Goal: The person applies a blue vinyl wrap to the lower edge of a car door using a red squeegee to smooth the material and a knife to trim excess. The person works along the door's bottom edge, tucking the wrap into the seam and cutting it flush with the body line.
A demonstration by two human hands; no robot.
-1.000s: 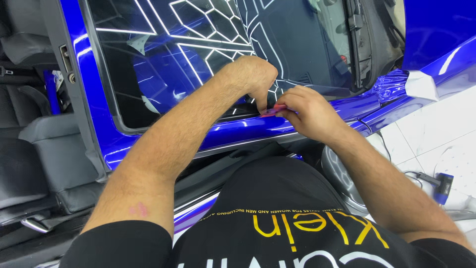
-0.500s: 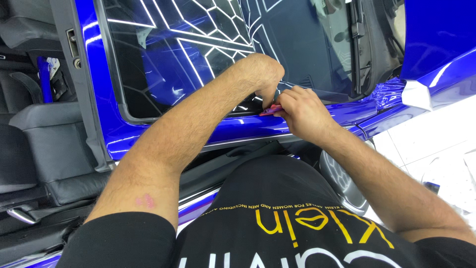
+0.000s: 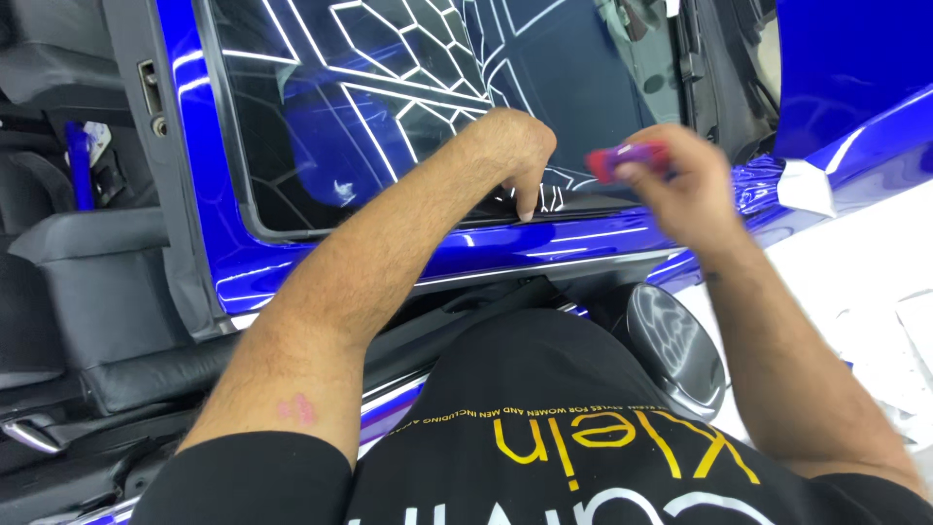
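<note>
Plainly small and light, judging by size: a red-and-purple hand tool [image 3: 627, 158], blurred, at two o'clock in the head view, lifted just off the glass. Looks rigid, probably plastic, perhaps slick; best taken across its short body, as now, with thumb and fingertips. Pinched so in the right hand [image 3: 685, 190], fingers closed around it. Just beside, at twelve o'clock: left hand [image 3: 510, 156], curled, fingertips pressing down at the lower edge of the window glass [image 3: 369, 107], holding nothing that shows. Whether a film lies under those fingertips, cannot tell. Below the fingertips, a dark rubber seal [image 3: 583, 206], then the glossy blue door panel [image 3: 505, 248], likely slippery and easily marked. Farther out: a round dark mirror housing [image 3: 675, 350] at four o'clock, black car seat [image 3: 87, 292] at nine o'clock.
</note>
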